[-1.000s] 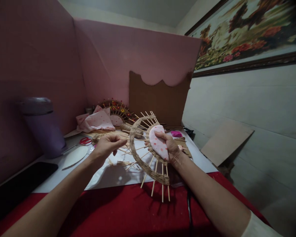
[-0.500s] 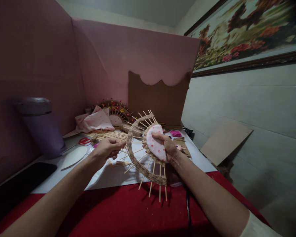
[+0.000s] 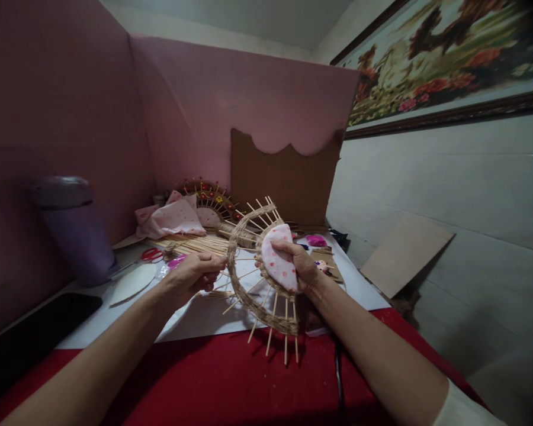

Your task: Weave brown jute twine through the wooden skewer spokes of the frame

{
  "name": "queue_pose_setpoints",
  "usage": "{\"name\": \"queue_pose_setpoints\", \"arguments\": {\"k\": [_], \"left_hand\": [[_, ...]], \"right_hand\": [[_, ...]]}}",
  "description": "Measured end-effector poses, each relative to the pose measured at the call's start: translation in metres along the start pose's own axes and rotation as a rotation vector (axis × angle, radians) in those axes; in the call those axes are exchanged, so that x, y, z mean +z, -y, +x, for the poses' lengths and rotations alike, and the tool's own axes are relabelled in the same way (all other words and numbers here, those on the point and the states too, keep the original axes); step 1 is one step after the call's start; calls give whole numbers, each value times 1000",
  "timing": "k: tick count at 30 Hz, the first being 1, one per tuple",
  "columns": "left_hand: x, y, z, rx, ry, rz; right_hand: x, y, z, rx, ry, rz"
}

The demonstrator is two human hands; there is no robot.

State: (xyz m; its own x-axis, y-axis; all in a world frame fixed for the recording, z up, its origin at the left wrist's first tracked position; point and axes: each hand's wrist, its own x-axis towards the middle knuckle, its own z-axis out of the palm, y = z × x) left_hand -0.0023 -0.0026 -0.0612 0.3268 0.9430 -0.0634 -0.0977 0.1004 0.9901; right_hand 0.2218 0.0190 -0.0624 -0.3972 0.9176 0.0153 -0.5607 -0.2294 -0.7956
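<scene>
My right hand (image 3: pixel 304 267) grips a half-round fan-shaped craft piece (image 3: pixel 257 278) by its white padded centre with pink dots (image 3: pixel 276 265). Thin wooden sticks radiate from that centre through a woven straw-coloured band (image 3: pixel 249 302). The piece is held up above the table, tilted. My left hand (image 3: pixel 194 274) is closed in a pinch at the left edge of the woven band, fingertips on the sticks or a strand there; what it pinches is too thin to name.
A white sheet (image 3: pixel 204 313) lies on a red tablecloth (image 3: pixel 231 378). Behind are loose sticks (image 3: pixel 190 242), a twine spool (image 3: pixel 240 234), pink dotted cloth (image 3: pixel 171 218), a finished fan (image 3: pixel 208 198), red scissors (image 3: pixel 151 254), a purple tumbler (image 3: pixel 75 228), a dark phone (image 3: pixel 35 331) and cardboard (image 3: pixel 284 177).
Both hands and the craft piece have drifted slightly left and down. The left hand has stayed pinched at the band's edge, moving a little lower.
</scene>
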Motion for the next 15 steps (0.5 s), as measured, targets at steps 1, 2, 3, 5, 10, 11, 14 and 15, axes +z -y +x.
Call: {"name": "queue_pose_setpoints", "arguments": {"k": [1, 2, 3, 5, 10, 11, 14, 15], "left_hand": [[0, 0, 0, -6, 1, -6], [0, 1, 0, -12, 3, -7], [1, 1, 0, -16, 6, 0], [2, 1, -1, -20, 9, 21], [2, 2, -2, -10, 4, 44], [2, 2, -2, -4, 5, 45], [2, 3, -1, 2, 7, 40], [2, 4, -1, 0, 5, 35]], "right_hand": [[0, 0, 0, 1, 8, -1], [0, -1, 0, 5, 14, -1], [-1, -1, 0, 10, 16, -2], [-1, -1, 1, 18, 5, -1], [-2, -1, 1, 8, -31, 3], [-2, -1, 1, 5, -35, 4], [-3, -2, 1, 2, -29, 7], [-3, -2, 1, 2, -25, 8]]}}
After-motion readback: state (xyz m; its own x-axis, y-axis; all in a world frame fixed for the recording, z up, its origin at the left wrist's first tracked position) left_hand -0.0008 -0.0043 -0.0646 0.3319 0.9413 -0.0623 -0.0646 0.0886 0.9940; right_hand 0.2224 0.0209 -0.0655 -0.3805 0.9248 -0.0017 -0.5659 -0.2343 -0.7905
